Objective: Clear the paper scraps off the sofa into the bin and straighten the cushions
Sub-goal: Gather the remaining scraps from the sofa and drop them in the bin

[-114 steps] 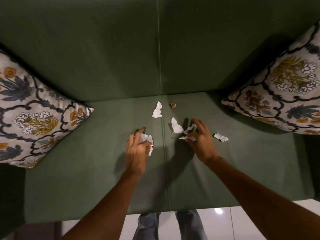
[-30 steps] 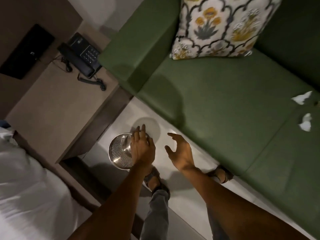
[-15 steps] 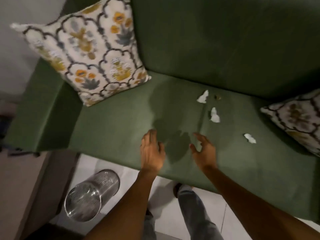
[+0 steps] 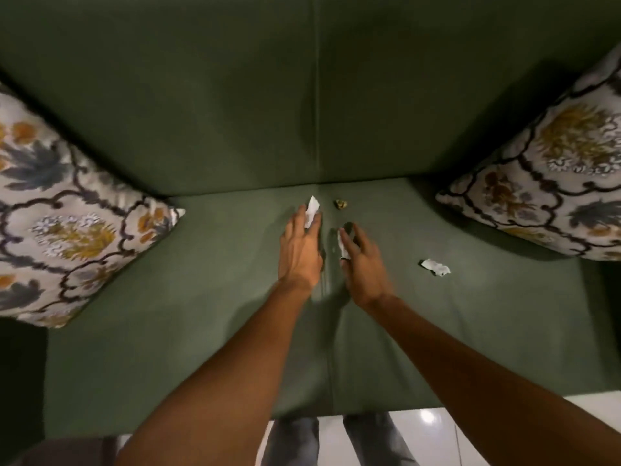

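Note:
Both of my hands reach over the middle seam of the green sofa seat (image 4: pixel 201 331). My left hand (image 4: pixel 300 247) lies flat with its fingers apart, the fingertips resting on a white paper scrap (image 4: pixel 313 207) near the backrest. My right hand (image 4: pixel 364 264) is open, with a second white scrap (image 4: pixel 342 245) lying on the seat between its thumb and fingers. A third white scrap (image 4: pixel 435 266) lies alone to the right of my right hand. A small yellow-brown crumpled bit (image 4: pixel 341 204) sits by the backrest. A floral cushion (image 4: pixel 67 223) leans tilted at the left and another floral cushion (image 4: pixel 554 183) at the right.
The sofa backrest (image 4: pixel 235 95) rises right behind the scraps. White floor tiles (image 4: pixel 437 432) and my legs in grey trousers (image 4: pixel 292 442) show below the seat's front edge. The bin is out of view.
The view has swung from the metal bin on the floor back to the sofa. Both hands, empty, have moved forward over the seat onto the two scraps by the middle seam.

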Demonstrator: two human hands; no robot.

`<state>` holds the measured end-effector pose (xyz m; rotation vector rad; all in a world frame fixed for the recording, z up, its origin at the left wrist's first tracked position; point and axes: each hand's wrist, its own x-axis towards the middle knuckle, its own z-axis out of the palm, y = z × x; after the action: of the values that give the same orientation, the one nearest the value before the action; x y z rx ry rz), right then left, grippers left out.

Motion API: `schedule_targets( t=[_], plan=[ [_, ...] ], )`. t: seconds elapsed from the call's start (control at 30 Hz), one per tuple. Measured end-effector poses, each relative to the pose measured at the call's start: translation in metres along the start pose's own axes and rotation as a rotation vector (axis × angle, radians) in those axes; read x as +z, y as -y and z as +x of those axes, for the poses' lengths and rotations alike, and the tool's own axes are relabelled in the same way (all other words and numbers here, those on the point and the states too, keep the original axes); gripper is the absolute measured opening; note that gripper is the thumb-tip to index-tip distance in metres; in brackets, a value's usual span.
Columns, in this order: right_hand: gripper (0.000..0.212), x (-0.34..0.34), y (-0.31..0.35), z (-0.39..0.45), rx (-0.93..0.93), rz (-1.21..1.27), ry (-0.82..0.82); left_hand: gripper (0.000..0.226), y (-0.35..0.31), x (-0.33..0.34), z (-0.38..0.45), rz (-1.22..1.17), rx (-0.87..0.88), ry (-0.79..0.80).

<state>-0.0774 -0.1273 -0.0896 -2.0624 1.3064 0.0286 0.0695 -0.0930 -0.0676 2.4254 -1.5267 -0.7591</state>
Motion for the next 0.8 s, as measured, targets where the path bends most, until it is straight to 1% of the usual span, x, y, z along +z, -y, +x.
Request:
schedule_targets(
  t=[0.03,0.1,0.13,0.17,0.27,0.37,0.4,0.47,0.57,0.67,0.73,0.8],
  plan=[
    [0.064,0.002,-0.002,0.004,-0.014,-0.047,0.004,0.089,0.002,0.003,0.009,0.052,0.008,0.036],
    [0.056,0.005,-0.010,0.007,-0.043,-0.128,-0.005,0.091,0.006,0.010,0.020,0.136,0.041,0.086],
    [0.050,0.005,-0.015,0.007,-0.063,-0.139,-0.009,0.089,0.010,0.014,0.022,0.158,0.067,0.093],
    [0.044,0.003,-0.020,0.005,-0.052,-0.088,-0.013,0.087,0.014,0.017,0.021,0.146,0.085,0.084],
    [0.023,-0.006,-0.036,-0.008,0.036,0.103,-0.062,0.065,0.023,0.022,0.017,0.053,0.138,0.007],
    [0.014,-0.019,-0.054,-0.029,0.171,0.240,-0.173,0.030,0.019,0.018,0.018,0.043,0.191,-0.021],
    [0.012,-0.025,-0.061,-0.036,0.243,0.305,-0.210,0.022,0.014,0.015,0.021,0.025,0.204,-0.030],
    [0.009,-0.038,-0.077,-0.050,0.343,0.380,-0.277,0.019,-0.001,0.008,0.027,-0.040,0.221,-0.050],
    [0.012,-0.051,-0.100,-0.068,0.364,0.317,-0.329,0.023,-0.021,0.000,0.040,-0.119,0.179,-0.092],
    [0.019,-0.058,-0.115,-0.073,0.360,0.070,-0.326,0.015,-0.034,0.002,0.054,-0.090,0.195,-0.150],
    [0.017,-0.058,-0.120,-0.070,0.331,0.064,-0.290,0.017,-0.037,0.009,0.063,-0.047,0.218,-0.163],
    [0.015,-0.055,-0.124,-0.065,0.301,0.073,-0.258,0.017,-0.036,0.019,0.070,-0.010,0.243,-0.113]
  ],
)
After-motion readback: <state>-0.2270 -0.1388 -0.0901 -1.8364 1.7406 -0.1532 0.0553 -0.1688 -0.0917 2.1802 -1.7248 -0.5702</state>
